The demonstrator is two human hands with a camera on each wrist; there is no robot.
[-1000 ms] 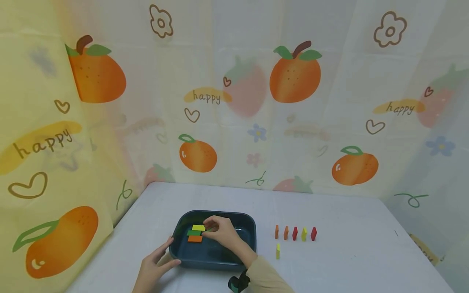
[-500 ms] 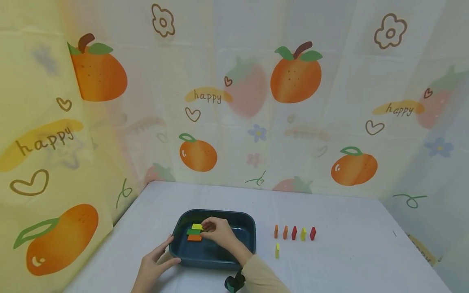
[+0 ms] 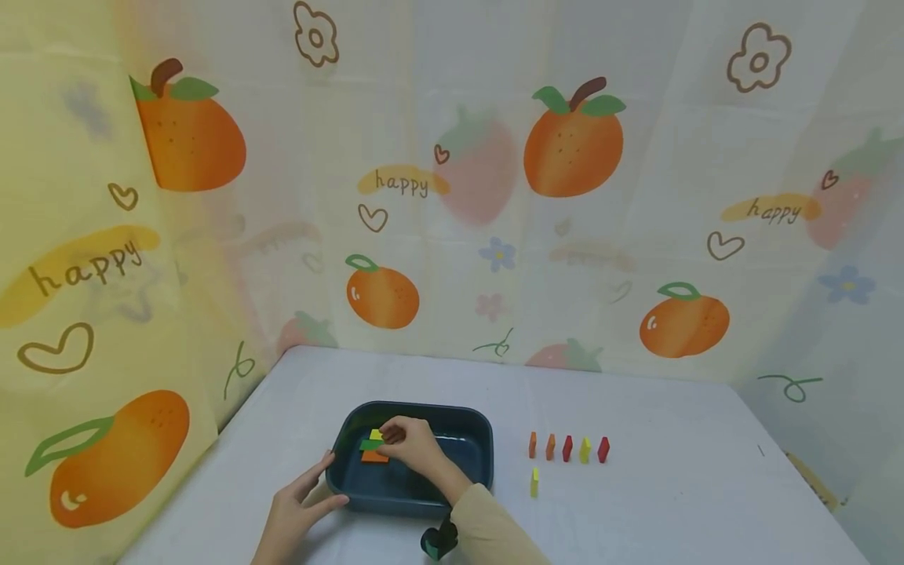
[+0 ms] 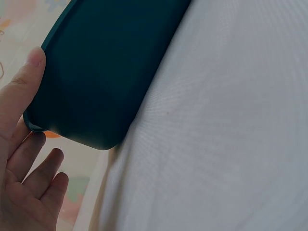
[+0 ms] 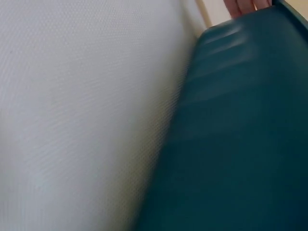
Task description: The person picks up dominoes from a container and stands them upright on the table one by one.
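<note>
A dark teal tray (image 3: 469,471) with rounded corners stands on the white table. At its left side, small flat blocks lie close together: a yellow block (image 3: 375,434), a green block (image 3: 370,445) and an orange block (image 3: 375,457). My right hand (image 3: 415,447) reaches into the tray, fingers bent, with thumb and forefinger at the right ends of the yellow and green blocks. Its fingertips hide whatever lies between them. Outside the tray's near left corner, my left hand (image 3: 300,502) touches it with thumb and fingers spread fairly straight. The left wrist view shows its thumb (image 4: 30,77) against the rim.
Right of the tray stands a row of upright orange, red and yellow blocks (image 3: 567,448), with one yellow block (image 3: 534,482) in front. A black device (image 3: 439,540) is strapped at the right wrist. Fruit-printed cloth (image 3: 466,298) encloses the table (image 3: 636,518) at the back and sides.
My right hand has moved a little to the left inside the tray, covering more of the yellow block. The left hand stays at the tray's corner. The upright blocks stand as before.
</note>
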